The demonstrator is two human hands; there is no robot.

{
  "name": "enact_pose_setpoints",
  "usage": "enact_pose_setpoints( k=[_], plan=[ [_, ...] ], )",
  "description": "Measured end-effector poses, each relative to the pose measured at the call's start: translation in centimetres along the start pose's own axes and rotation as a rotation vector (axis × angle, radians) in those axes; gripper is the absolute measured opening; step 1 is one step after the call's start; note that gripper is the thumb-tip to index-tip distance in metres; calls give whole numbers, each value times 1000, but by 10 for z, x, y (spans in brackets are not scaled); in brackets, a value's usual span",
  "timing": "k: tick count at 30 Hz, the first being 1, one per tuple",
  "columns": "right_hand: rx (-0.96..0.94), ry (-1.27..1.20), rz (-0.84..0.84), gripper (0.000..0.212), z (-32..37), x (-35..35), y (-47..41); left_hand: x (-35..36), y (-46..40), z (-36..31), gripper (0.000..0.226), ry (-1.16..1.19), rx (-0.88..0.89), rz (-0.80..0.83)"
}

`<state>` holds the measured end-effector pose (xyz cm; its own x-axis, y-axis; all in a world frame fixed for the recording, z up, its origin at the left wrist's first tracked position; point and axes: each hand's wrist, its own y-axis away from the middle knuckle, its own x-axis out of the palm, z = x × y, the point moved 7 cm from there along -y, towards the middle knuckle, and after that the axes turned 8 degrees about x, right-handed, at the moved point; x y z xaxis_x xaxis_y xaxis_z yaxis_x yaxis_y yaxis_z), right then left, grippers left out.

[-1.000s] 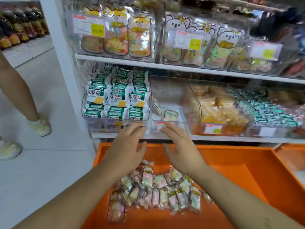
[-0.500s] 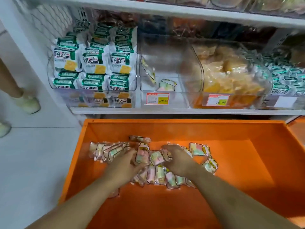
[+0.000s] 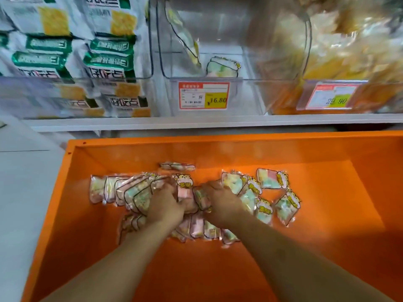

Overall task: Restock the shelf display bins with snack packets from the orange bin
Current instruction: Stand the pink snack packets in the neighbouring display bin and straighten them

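Head view: clear snack packets (image 3: 270,178) with pastel sweets and a yellow cartoon hamster lie heaped on the floor of the orange bin (image 3: 327,153), too overlapped to count. Left hand (image 3: 164,205) and right hand (image 3: 222,204), fingers curled, each grip a bunch. At 12 o'clock, the clear display bin (image 3: 250,62) holds two packets; blurred.

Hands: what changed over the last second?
Both came down from the shelf edge into the orange bin. Left hand and right hand now gather the snack packets together, fingers curled round them. The clear shelf bin stays nearly empty.
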<state>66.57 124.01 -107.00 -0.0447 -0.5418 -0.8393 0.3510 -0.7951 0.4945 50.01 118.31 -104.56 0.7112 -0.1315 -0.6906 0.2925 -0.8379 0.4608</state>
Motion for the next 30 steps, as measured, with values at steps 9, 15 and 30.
enact_pose_setpoints(
  k=[9,15,30],
  plan=[
    [-105,153,-13,50,21,-17,50,-30,35,10,35,250,-40,72],
    [7,-540,26,18,37,-106,78,-105,68,-13,23,451,-22,-3],
    [-101,-1428,-96,32,56,-291,231,-260,179,-96,24,679,276,-125]
  ],
)
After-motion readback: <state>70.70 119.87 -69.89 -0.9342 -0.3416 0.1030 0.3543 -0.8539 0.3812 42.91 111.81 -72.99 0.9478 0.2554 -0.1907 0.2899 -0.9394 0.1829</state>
